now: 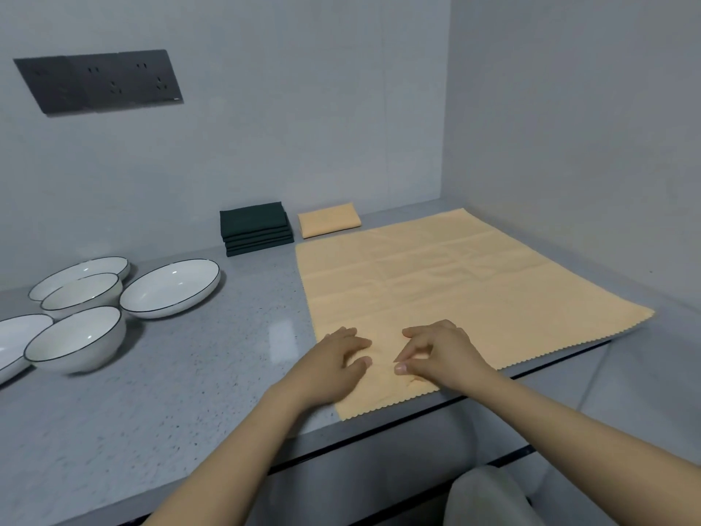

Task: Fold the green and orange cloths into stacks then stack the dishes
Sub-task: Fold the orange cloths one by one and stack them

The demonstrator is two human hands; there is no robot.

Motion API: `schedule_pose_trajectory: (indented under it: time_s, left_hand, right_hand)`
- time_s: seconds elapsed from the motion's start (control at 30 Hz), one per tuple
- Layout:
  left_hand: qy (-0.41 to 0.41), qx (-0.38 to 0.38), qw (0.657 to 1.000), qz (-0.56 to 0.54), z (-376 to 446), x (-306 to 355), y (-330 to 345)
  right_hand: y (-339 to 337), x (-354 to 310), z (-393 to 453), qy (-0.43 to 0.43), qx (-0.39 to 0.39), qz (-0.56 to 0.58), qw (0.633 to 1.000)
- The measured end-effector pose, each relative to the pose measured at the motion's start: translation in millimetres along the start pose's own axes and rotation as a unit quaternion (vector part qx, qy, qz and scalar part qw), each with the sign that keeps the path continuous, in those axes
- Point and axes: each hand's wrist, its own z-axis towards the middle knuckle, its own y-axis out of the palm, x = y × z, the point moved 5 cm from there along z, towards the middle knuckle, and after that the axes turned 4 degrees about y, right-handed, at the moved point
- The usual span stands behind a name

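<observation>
Partly cropped: leftmost plate [15, 341].

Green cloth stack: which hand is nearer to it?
Left. The left hand lies below the green cloth stack, slightly right of it; the right hand is farther right.

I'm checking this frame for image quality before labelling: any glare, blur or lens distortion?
Head view: soft, even light with faint shadows; a pale glare patch on the counter beside the spread orange cloth; small highlights in the bowls; slight motion blur on the left hand; wide-angle bending of the wall corner and counter edge.
</observation>
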Motion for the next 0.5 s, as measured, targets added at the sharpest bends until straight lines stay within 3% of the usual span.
schedule_pose_trajectory:
  time_s: [0.13,0.33,0.5]
  left_hand:
    - [0.01,0.002,0.984,-0.177,-4.1,13.3,-6.1]
    - [0.021,-0.021,0.991,-0.13,-0.7,12.2,-4.6]
    - [0.014,0.065,0.995,-0.073,7.6,17.2,-12.5]
  right_hand:
    - [-6.7,-2.5,8.9,0.031,-0.002,0.022,0.999]
    - [-18.2,-6.3,22.1,0.054,-0.054,0.027,0.997]
    - [-22.7,-9.8,25.6,0.038,-0.073,0.045,0.996]
